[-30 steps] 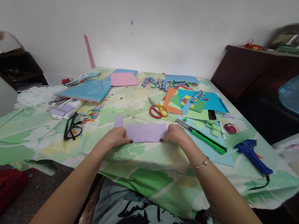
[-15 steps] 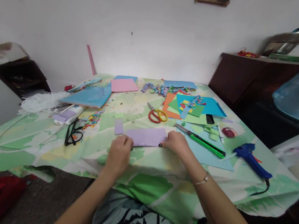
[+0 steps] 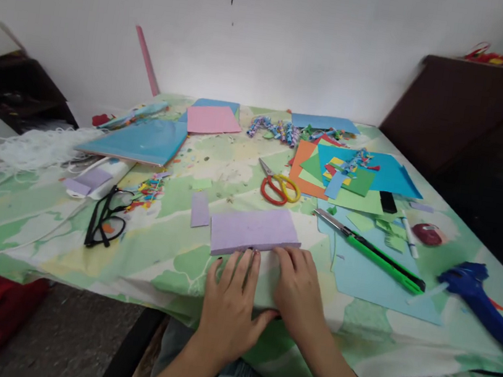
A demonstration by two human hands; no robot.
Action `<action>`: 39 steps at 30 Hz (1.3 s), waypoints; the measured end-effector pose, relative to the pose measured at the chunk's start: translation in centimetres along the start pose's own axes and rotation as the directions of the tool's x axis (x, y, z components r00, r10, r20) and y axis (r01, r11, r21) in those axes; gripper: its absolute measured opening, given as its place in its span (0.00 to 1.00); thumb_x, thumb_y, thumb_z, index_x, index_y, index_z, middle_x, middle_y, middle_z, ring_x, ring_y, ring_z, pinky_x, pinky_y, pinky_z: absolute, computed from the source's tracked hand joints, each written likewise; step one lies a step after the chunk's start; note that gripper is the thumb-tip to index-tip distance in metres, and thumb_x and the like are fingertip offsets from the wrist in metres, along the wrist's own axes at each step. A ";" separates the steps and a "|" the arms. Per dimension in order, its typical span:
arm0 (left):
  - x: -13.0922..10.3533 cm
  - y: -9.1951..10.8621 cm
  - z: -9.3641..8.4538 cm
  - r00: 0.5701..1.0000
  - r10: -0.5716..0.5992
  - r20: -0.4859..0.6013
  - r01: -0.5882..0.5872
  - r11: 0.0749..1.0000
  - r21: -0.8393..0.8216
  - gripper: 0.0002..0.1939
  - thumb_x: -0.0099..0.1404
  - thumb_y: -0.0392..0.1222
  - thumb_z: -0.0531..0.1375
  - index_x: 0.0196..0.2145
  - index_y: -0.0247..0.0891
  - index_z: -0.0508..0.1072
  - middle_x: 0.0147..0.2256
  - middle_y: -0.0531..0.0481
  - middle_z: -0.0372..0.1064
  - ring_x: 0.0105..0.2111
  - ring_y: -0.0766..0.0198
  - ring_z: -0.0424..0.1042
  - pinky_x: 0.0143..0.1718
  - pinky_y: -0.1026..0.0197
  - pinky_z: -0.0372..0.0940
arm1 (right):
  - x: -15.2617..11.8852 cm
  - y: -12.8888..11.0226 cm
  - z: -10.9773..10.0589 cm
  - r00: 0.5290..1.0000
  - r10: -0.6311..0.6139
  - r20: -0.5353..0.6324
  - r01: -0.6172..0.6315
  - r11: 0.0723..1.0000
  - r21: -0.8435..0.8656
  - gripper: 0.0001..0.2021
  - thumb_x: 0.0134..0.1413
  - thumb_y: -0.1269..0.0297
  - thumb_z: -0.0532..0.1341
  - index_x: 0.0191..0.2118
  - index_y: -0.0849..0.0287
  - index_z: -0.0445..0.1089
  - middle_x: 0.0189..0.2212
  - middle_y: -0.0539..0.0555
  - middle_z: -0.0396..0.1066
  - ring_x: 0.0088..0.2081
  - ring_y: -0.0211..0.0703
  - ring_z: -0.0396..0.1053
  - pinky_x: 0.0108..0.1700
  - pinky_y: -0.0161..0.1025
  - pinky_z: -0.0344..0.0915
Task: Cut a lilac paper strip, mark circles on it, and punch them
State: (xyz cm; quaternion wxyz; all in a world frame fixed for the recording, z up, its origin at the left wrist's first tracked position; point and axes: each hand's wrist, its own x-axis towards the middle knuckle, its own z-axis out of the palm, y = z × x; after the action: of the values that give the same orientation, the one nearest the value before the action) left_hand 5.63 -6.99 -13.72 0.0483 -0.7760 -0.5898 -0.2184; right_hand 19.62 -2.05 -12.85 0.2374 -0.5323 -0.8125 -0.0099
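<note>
A folded strip of purple paper (image 3: pixel 255 229) lies flat near the front of the table, with a smaller purple piece (image 3: pixel 200 209) to its left. My left hand (image 3: pixel 230 304) has its fingers spread, fingertips resting on the strip's near edge. My right hand (image 3: pixel 301 286) has its fingers bent together at the near right part of that edge; whether they pinch the paper is hidden. Beyond the strip are red and yellow scissors (image 3: pixel 277 186). A green utility knife (image 3: pixel 377 256) lies right of my right hand, across light blue paper (image 3: pixel 378 287).
Black glasses (image 3: pixel 104 218), a blue folder (image 3: pixel 141 139) and white string (image 3: pixel 37 149) lie left. Coloured sheets (image 3: pixel 359 188), a red round object (image 3: pixel 427 234) and a blue glue gun (image 3: pixel 483 302) are right. Pink paper (image 3: pixel 212 119) lies farther back.
My left hand has moved right, from the strip's left end to its near edge, and its fingers have spread. My right hand has shifted to the near edge. The view has moved closer and tilted down.
</note>
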 end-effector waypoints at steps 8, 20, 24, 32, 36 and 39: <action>1.2 0.0 0.1 0.995 -0.057 0.084 0.057 0.998 0.006 0.40 0.57 0.55 0.54 0.63 0.33 0.54 0.62 0.40 0.52 0.60 0.43 0.53 0.59 0.31 0.26 | -0.4 -0.3 -0.2 0.998 -0.062 -0.004 0.062 0.998 0.004 0.23 0.52 0.81 0.49 0.54 0.65 0.65 0.44 0.65 0.65 0.45 0.52 0.60 0.47 0.51 0.65; 0.9 -0.3 0.8 0.999 -0.032 -0.013 0.032 0.999 -0.033 0.36 0.56 0.48 0.55 0.59 0.27 0.60 0.58 0.37 0.61 0.59 0.45 0.56 0.61 0.36 0.37 | -0.2 -0.3 -0.2 0.978 -0.187 0.092 0.185 0.982 0.031 0.20 0.62 0.68 0.49 0.58 0.63 0.62 0.55 0.55 0.65 0.58 0.51 0.55 0.61 0.51 0.48; 0.8 -0.4 1.1 1.000 -0.008 -0.009 0.008 1.000 -0.029 0.36 0.56 0.48 0.55 0.59 0.28 0.60 0.56 0.39 0.63 0.57 0.45 0.58 0.62 0.36 0.37 | -0.2 -0.3 -0.2 0.982 -0.157 0.104 0.152 0.987 0.051 0.21 0.61 0.66 0.52 0.59 0.60 0.61 0.56 0.52 0.65 0.59 0.52 0.54 0.62 0.53 0.44; 0.8 -0.4 1.1 1.000 0.001 -0.023 -0.001 1.000 -0.007 0.38 0.59 0.55 0.55 0.60 0.25 0.59 0.55 0.37 0.64 0.56 0.44 0.59 0.62 0.35 0.38 | -0.2 -0.5 -0.2 0.986 -0.110 0.122 0.108 0.994 0.026 0.21 0.59 0.64 0.53 0.58 0.55 0.62 0.56 0.50 0.66 0.60 0.55 0.54 0.62 0.59 0.39; 0.6 -0.2 1.2 0.999 -0.002 -0.042 0.002 1.000 0.005 0.37 0.60 0.55 0.54 0.59 0.25 0.59 0.56 0.37 0.63 0.57 0.45 0.59 0.62 0.34 0.34 | -0.2 -0.4 -0.3 0.984 -0.119 0.131 0.117 0.993 0.023 0.21 0.59 0.64 0.53 0.58 0.55 0.63 0.56 0.49 0.65 0.61 0.58 0.53 0.61 0.62 0.39; 0.2 -0.2 1.2 0.998 -0.006 -0.069 0.007 1.000 0.010 0.38 0.59 0.54 0.56 0.59 0.24 0.59 0.57 0.36 0.61 0.59 0.46 0.57 0.63 0.39 0.37 | -0.2 -0.3 -0.3 0.982 -0.128 0.141 0.126 0.992 0.019 0.22 0.59 0.64 0.53 0.59 0.54 0.61 0.57 0.49 0.64 0.61 0.58 0.52 0.61 0.64 0.39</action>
State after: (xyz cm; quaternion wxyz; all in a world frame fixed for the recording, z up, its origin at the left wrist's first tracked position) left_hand 5.85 -6.36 -14.79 0.0717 -0.7658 -0.5914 -0.2421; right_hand 19.54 -2.42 -12.58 0.1804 -0.4775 -0.8597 0.0169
